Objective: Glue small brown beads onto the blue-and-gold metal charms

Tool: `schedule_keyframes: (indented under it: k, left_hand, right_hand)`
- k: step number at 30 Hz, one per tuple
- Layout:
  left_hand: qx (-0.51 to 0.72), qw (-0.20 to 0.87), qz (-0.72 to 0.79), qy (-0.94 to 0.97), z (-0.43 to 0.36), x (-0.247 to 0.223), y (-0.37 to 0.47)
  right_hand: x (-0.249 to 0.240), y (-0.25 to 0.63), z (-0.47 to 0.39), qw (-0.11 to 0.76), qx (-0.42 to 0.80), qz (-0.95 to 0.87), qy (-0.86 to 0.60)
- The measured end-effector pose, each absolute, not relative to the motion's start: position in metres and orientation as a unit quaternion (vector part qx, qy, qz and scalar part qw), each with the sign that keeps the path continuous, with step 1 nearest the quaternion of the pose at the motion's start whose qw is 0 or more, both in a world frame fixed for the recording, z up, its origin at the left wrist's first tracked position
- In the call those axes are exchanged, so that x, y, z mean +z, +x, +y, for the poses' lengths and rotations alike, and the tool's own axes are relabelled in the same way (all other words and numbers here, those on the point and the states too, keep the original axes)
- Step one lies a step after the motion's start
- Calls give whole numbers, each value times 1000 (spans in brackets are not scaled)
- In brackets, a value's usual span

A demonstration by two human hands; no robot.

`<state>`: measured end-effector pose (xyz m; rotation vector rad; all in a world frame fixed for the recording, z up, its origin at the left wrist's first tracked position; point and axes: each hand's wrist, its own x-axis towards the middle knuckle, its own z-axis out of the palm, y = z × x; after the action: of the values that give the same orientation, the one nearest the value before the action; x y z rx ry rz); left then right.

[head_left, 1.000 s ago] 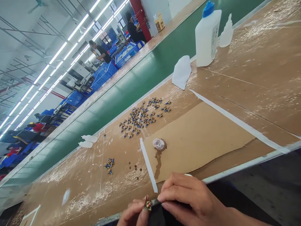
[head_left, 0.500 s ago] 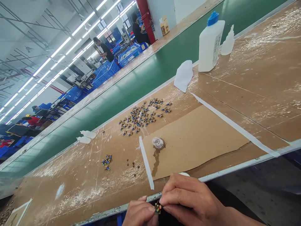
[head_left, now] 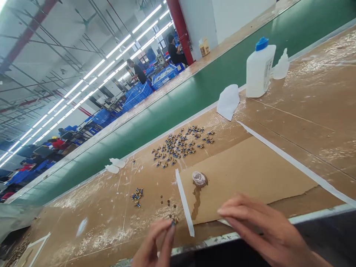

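Note:
My left hand (head_left: 155,243) pinches a small blue and gold part (head_left: 175,221) over the front of the brown table, beside a few tiny dark beads (head_left: 168,202). My right hand (head_left: 261,226) is apart from it, at the table's front edge, fingers spread and nothing visible between them. A white object, partly hidden, lies under its fingertips. A large group of blue and gold parts (head_left: 178,146) lies beyond the cardboard sheet (head_left: 239,172), and a smaller pile (head_left: 137,195) sits to the left. On the cardboard stands a small round dish (head_left: 199,178) beside a dark wet streak.
A large white bottle (head_left: 260,70) with a blue cap and a small dropper bottle (head_left: 282,66) stand at back right. White paper (head_left: 228,102) lies near the green belt (head_left: 155,124). Two small bottles (head_left: 115,165) lie at left. Several people sit or stand far behind.
My hands have separated. The left moved up over the table with the small part; the right let go of it and opened. The camera view has shifted, so the table appears lower and farther right.

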<state>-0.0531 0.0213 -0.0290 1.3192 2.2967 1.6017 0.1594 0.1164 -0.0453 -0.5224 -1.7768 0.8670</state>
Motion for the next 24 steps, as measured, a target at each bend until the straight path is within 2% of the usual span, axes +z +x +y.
schedule_keyframes:
  k: [4, 8, 13, 24]
  left_hand:
    - [538, 151, 756, 340, 68, -30, -103]
    - [546, 158, 745, 349, 127, -37, -155]
    - [497, 158, 772, 362, 173, -51, -191]
    - [392, 167, 821, 381, 184, -62, -209]
  right_hand:
    - [-55, 167, 138, 529, 294, -747, -276]
    - [-64, 168, 146, 518, 247, -762, -301]
    - [-75, 167, 148, 537, 179, -763, -312]
    - [-108, 168, 153, 524, 152, -775, -320]
